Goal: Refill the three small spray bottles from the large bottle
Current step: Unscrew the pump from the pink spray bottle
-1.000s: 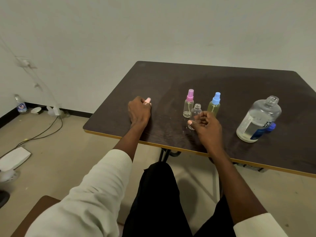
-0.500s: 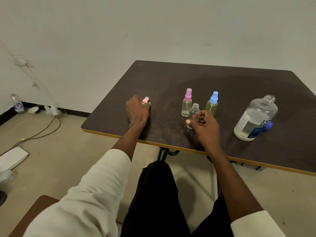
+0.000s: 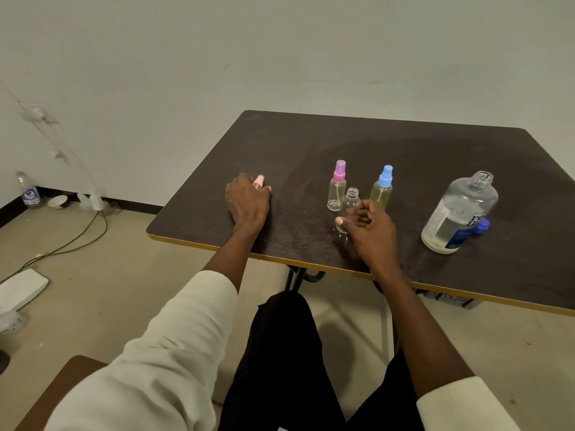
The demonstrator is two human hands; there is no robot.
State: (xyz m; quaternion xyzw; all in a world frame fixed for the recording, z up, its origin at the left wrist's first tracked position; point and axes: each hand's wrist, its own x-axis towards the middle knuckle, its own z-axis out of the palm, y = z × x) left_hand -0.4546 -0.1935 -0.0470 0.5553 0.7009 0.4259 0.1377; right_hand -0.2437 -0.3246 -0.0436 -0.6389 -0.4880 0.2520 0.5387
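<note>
The dark brown wood-grain tabletop (image 3: pixel 404 157) looks laminated, with a dull sheen and a smooth yellow band along its near edge. The three small clear plastic spray bottles are glossy and see-through: one with a matt pink plastic cap (image 3: pixel 337 189), one with a matt blue plastic cap (image 3: pixel 382 188), and an uncapped one (image 3: pixel 349 202) showing a ribbed screw neck. Towards the right edge, the large clear plastic bottle (image 3: pixel 457 213) carries a smooth white-and-blue paper-like label, and the cream sleeve (image 3: pixel 174 343) is soft ribbed knit cloth.
</note>
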